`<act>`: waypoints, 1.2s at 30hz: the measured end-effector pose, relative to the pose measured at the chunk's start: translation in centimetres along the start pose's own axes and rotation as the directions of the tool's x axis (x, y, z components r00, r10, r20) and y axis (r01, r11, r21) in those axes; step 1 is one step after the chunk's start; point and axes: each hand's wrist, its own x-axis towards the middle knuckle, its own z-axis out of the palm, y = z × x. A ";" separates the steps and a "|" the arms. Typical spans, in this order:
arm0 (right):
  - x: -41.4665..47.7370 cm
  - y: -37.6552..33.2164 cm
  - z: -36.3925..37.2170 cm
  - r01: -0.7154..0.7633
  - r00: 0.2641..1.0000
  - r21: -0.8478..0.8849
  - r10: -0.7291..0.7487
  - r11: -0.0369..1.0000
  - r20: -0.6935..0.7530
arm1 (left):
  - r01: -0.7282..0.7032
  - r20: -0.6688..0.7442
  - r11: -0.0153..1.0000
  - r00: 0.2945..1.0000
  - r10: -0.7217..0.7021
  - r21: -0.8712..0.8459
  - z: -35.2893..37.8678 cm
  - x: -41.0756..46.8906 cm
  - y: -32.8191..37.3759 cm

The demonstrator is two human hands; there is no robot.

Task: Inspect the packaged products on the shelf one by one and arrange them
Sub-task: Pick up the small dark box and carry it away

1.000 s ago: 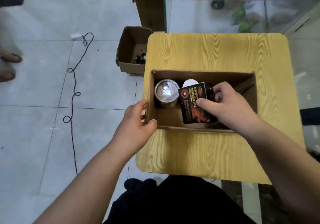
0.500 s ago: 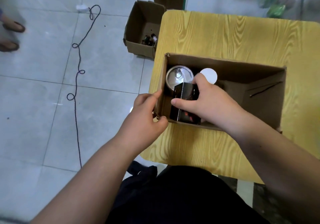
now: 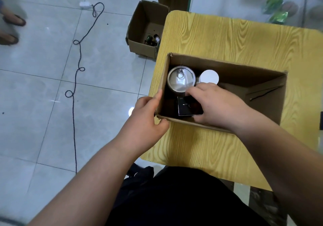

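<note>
Left hand: fingers closed on the near-left corner of the cardboard box, thumb along the left wall.
Right hand: inside the box, fingers gripping the black carton, standing at the near-left.
Silver can and white lid: far-left in the box.
Yellow table: under the box.
Small box: on the floor, far left.

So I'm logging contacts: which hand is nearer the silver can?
Right hand: its fingertips reach the silver can. Left hand grips the cardboard box corner outside.
</note>
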 end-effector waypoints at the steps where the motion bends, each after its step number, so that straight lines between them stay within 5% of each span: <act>1: -0.2 0.7 -0.1 -0.032 0.999 0.006 0.032 0.999 0.011 | -0.001 0.004 1.000 1.000 0.001 0.013 0.0 0.0 0.0; 7: -1.7 6.5 -0.7 -0.299 0.946 -0.140 0.312 0.944 0.082 | -0.009 0.044 0.981 0.999 0.001 0.195 0.6 0.0 0.1; 13: -1.0 8.1 0.6 -0.388 0.906 0.175 0.409 0.905 -0.106 | 0.007 0.049 0.964 0.999 -0.021 0.267 1.4 0.1 0.2; 19: -2.6 7.5 1.1 -0.542 0.838 0.056 0.544 0.838 -0.034 | 0.009 0.046 0.966 0.999 -0.022 0.258 1.2 0.0 0.1; 25: -2.5 7.1 1.1 -0.527 0.849 0.113 0.515 0.842 0.120 | 0.020 0.047 0.954 0.998 -0.036 0.298 1.5 0.1 0.4; 28: -2.7 7.3 1.4 -0.523 0.851 0.194 0.522 0.830 0.059 | 0.030 0.040 0.957 0.998 -0.043 0.289 1.4 0.1 0.5; 32: -3.2 7.1 1.8 -0.480 0.870 0.084 0.486 0.873 -0.086 | 0.029 0.029 0.957 0.999 -0.039 0.290 1.5 0.0 0.5; 36: -2.8 6.5 1.8 -0.434 0.901 0.102 0.427 0.895 0.080 | 0.030 0.021 0.957 0.999 -0.037 0.290 1.6 0.0 0.6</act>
